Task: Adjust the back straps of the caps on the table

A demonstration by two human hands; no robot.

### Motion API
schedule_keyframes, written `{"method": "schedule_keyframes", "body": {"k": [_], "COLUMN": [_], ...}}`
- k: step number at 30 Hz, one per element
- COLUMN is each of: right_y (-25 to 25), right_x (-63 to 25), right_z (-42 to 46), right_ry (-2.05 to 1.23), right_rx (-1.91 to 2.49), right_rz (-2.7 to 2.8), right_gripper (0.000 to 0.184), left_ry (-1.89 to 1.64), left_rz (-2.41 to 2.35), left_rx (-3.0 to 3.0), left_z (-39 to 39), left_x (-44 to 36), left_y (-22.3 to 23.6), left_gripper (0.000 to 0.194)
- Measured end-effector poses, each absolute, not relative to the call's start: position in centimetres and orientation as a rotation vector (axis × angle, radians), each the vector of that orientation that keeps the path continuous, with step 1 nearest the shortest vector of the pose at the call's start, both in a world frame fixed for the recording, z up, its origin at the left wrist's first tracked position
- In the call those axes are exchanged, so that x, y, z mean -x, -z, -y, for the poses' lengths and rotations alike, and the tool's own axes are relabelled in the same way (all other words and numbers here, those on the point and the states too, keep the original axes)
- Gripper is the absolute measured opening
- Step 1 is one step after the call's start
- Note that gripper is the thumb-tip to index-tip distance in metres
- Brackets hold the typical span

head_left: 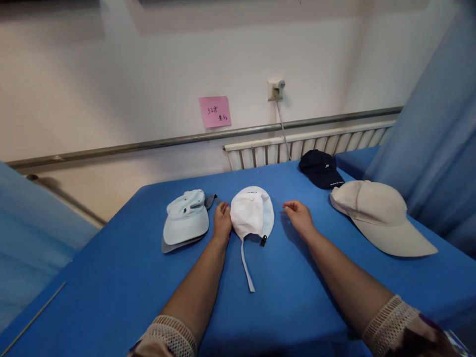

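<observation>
The pink note (pixel 214 112) at 11 o'clock reads "32" plus smaller characters; the navy cap's (pixel 318 168) white lettering, at 2, is too small. My left hand (pixel 222 223) touches the white cap (pixel 248 213) at its 9 o'clock edge; whether its fingers pinch, I cannot tell. My right hand (pixel 300 218), fingers loosely parted, hovers off its 3 o'clock side.

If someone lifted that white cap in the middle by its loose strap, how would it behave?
The white cap would probably hang and swing, since the strap is narrow and attached at one side of the opening. Its crown looks like thin, creased fabric, so it may sag a little. It seems unlikely to roll, lying fairly flat on the blue table.
</observation>
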State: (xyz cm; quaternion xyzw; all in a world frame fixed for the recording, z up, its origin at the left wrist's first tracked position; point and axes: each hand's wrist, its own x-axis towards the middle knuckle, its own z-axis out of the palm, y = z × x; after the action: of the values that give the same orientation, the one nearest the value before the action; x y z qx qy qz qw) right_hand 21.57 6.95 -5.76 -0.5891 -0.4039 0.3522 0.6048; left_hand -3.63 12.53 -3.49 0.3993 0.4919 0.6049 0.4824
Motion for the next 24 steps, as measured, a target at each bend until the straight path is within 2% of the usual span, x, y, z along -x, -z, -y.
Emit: {"method": "schedule_keyframes", "body": {"k": [5,9,11,14,17,20,22,24], "right_y": [4.7,4.2,4.1,4.2,4.3,3.8,3.3,2.7], "right_x": [-21.1,-20.8,-20.5,-19.9,-19.6,-19.1,-18.8,-18.4], "right_z": [-6.2,-5.1,-4.4,-3.3,-2.4,-1.8,-1.4,-1.1], "right_ry": [-0.856,-0.983,-1.124,-1.284,-1.176,-0.996,-0.874,-0.752], "right_rx": [1.323,1.35,1.273,1.124,1.165,1.266,1.316,1.368], "right_rz": [0.937,1.173,1.387,1.65,1.824,1.982,2.097,2.191], "right_gripper": [0.025,0.018,0.018,0.019,0.014,0.024,0.032,0.032], "left_ry": [-1.605,-1.584,-1.444,-1.049,-0.738,-0.558,-0.5,-0.479], "left_rz": [-1.424,-1.457,-1.388,-1.176,-0.953,-0.79,-0.756,-0.743], "left_rx": [-1.032,-1.199,-1.501,-1.848,-2.056,-2.187,-2.236,-2.271], "left_z": [-10.1,-6.4,-4.5,-2.2,-0.9,-0.2,-0.1,-0.1], "left_x": [5.2,5.4,5.3,5.3,5.5,5.6,5.4,5.2], "left_y": [3.3,1.9,1.1,-0.2,-1.3,-1.7,-1.7,-1.4], "left_gripper": [0.024,0.022,0.02,0.022,0.029,0.035,0.034,0.027]}}
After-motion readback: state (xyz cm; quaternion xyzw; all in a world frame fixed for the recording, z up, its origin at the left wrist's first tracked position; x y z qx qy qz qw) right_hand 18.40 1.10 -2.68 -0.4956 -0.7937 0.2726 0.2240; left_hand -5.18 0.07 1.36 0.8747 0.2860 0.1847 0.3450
